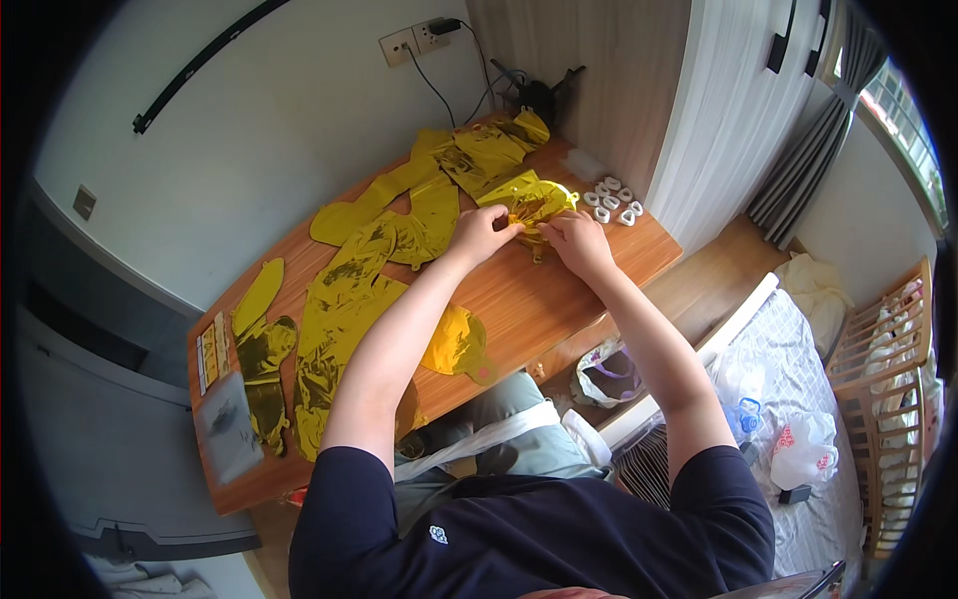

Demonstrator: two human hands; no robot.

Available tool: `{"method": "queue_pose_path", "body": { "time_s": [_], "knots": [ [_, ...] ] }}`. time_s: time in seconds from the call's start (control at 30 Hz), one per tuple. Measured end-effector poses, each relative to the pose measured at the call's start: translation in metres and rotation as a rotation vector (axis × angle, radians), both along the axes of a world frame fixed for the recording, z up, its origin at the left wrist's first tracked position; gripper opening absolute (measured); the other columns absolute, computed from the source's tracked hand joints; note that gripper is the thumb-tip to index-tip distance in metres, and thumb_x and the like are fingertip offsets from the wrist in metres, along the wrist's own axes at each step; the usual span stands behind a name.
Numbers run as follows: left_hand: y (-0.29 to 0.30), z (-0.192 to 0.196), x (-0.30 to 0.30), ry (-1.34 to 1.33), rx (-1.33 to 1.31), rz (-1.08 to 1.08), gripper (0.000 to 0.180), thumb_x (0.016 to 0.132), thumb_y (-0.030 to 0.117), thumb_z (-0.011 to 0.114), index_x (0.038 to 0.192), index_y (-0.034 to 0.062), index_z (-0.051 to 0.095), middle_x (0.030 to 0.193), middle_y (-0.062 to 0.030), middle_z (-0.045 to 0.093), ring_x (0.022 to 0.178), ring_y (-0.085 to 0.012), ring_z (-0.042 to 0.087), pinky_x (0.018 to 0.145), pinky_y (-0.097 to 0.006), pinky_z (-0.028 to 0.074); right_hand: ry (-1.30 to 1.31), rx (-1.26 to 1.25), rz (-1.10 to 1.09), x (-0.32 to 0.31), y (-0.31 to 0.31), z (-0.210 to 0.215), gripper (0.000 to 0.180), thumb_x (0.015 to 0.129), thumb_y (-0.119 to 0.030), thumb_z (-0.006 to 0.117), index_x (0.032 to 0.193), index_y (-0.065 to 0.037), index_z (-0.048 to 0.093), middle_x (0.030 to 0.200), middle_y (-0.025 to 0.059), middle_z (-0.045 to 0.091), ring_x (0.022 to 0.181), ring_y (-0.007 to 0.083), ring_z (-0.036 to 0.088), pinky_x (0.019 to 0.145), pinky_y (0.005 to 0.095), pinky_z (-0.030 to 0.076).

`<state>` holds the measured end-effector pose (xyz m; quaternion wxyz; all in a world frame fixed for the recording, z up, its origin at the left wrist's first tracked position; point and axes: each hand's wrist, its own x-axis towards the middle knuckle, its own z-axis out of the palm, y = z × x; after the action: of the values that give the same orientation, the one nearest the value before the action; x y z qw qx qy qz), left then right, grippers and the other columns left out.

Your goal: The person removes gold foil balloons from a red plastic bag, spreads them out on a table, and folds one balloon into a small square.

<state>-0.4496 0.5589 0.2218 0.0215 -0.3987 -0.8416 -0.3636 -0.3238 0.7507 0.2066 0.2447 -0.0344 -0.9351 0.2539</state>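
**Both hands on gold foil balloon**

Crinkled, shiny gold foil balloon [527,203] lay flat at the counter's [559,290] far edge, long axis roughly left-right. Left hand [483,234] and right hand [576,240] pinched its near edge, fingers closed on foil. More flat gold balloons [349,299] lay leftward; white plastic clips [612,199] sat just beside.

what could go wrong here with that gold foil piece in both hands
The left hand and right hand both pinch the crumpled gold foil balloon; pulling apart could tear or crease it. The small white pieces lie close beside the right hand near the table edge, so a sweep of the wrist might knock them off. The left forearm crosses over another gold foil piece that overhangs the near edge and could drag it down.
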Motion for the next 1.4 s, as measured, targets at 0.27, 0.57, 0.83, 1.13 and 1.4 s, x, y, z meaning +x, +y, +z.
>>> {"method": "queue_pose_path", "body": {
  "time_s": [0.27, 0.57, 0.83, 1.13, 1.4],
  "knots": [
    [-0.004, -0.005, -0.002, 0.136, -0.018, 0.016, 0.035, 0.087, 0.038, 0.081, 0.1, 0.0062, 0.075, 0.088, -0.0129, 0.076, 0.081, -0.0311, 0.073, 0.077, -0.041, 0.056, -0.311, -0.217, -0.046, -0.012, 0.001, 0.033, 0.046, 0.097, -0.05, 0.067, 0.09, -0.005, 0.079, 0.093, 0.0185, 0.074, 0.099, 0.0369, 0.069, 0.083, 0.0457, 0.055],
    [0.0, -0.005, -0.004, 0.301, -0.028, -0.006, 0.023, 0.097, 0.032, 0.068, 0.097, 0.0101, 0.075, 0.086, -0.0156, 0.073, 0.082, -0.0377, 0.069, 0.089, -0.048, 0.054, 0.205, 0.186, -0.054, -0.012, 0.001, 0.033, 0.1, 0.072, -0.021, 0.089, 0.157, -0.017, 0.036, 0.144, 0.0127, 0.056, 0.14, 0.0315, 0.046, 0.113, 0.0518, 0.041],
    [0.0, -0.02, -0.002, 0.442, 0.139, -0.004, 0.037, 0.097, 0.031, 0.071, 0.119, 0.0045, 0.06, 0.122, -0.0178, 0.066, 0.107, -0.0374, 0.064, 0.09, -0.049, 0.052, -0.144, 0.116, 0.188, -0.061, 0.03, 0.077, 0.03, 0.085, -0.029, 0.077, 0.104, -0.006, 0.076, 0.097, 0.017, 0.075, 0.094, 0.037, 0.071, 0.082, 0.0447, 0.056],
    [-0.001, -0.032, -0.014, 0.445, -0.057, 0.072, 0.04, 0.093, 0.027, 0.073, 0.126, 0.014, 0.056, 0.133, -0.011, 0.057, 0.129, -0.0327, 0.053, 0.111, -0.052, 0.036, -0.098, -0.097, -0.027, -0.158, 0.082, 0.114, 0.04, 0.091, -0.034, 0.074, 0.11, 0.0, 0.075, 0.104, 0.0218, 0.076, 0.097, 0.0389, 0.073, 0.085, 0.0457, 0.056],
    [0.006, -0.037, -0.017, 0.3, -0.166, 0.045, 0.029, 0.095, 0.027, 0.066, 0.119, 0.0107, 0.065, 0.125, -0.0102, 0.066, 0.126, -0.0307, 0.058, 0.118, -0.054, 0.033, 0.373, -0.097, -0.179, -0.163, 0.071, 0.232, 0.037, 0.09, -0.024, 0.069, 0.124, -0.008, 0.072, 0.113, 0.0195, 0.075, 0.108, 0.0402, 0.07, 0.091, 0.0465, 0.056]
  ]
}}
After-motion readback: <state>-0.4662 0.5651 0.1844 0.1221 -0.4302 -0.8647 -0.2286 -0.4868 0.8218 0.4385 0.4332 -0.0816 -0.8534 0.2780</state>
